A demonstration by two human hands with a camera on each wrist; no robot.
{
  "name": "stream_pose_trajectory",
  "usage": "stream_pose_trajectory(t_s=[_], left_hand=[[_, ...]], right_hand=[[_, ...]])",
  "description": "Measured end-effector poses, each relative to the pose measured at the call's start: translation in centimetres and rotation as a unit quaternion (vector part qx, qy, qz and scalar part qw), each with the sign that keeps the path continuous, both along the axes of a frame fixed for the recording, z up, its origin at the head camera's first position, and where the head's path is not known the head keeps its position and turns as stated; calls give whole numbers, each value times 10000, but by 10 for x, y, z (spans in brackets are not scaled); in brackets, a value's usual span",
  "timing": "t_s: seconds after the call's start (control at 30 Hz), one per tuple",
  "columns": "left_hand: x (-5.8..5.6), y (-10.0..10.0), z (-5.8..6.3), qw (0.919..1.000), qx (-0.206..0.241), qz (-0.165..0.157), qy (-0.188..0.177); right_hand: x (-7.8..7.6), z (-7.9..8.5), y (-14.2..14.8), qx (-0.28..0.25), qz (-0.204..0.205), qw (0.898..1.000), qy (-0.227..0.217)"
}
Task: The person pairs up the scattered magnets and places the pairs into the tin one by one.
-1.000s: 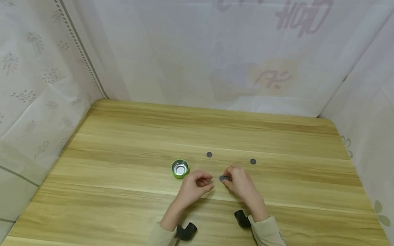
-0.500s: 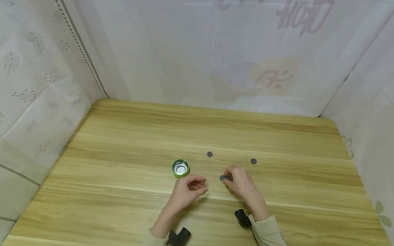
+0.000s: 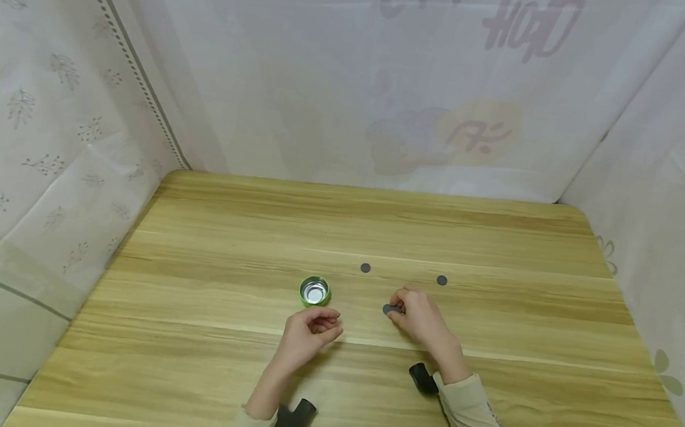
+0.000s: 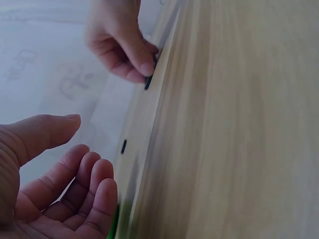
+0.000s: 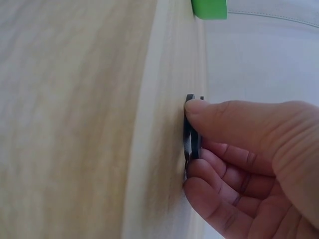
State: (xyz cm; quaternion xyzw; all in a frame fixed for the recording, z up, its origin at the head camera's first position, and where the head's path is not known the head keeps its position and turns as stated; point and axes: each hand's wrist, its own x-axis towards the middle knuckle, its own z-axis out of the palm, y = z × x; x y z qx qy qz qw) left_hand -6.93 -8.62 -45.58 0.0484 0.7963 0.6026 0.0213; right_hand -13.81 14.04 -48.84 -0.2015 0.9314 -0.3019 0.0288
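My right hand (image 3: pixel 422 318) pinches a dark grey disc (image 3: pixel 387 309) between thumb and fingers, low over the wooden table. In the right wrist view the thumb presses on dark discs (image 5: pixel 188 119) seen edge-on, more than one close together. My left hand (image 3: pixel 304 336) holds nothing; its fingers are loosely bent, with a gap between thumb and fingertips (image 4: pixel 104 196). Just beyond it stands a small round green tin (image 3: pixel 304 298) with a silvery inside, open at the top. Two more dark grey discs lie flat farther back, one at the middle (image 3: pixel 365 267) and another disc (image 3: pixel 442 280) to the right.
The wood-grain table (image 3: pixel 220 228) reaches back to a pale printed curtain (image 3: pixel 303 110), with further curtains at both sides. Black wrist cameras sit at the left wrist (image 3: pixel 297 417) and the right wrist (image 3: pixel 423 378).
My left hand has drawn away from the right hand, moving left and slightly nearer to me, below the green tin. The right hand stays in place with its disc.
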Motion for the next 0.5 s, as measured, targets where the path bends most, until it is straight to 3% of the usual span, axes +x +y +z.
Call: stream_pose_trajectory(t_s=[0.5], left_hand=[[-2,-34,-3,9963,65,820,-257]], right_hand=[[0,1,0,-8,54,10000,30]])
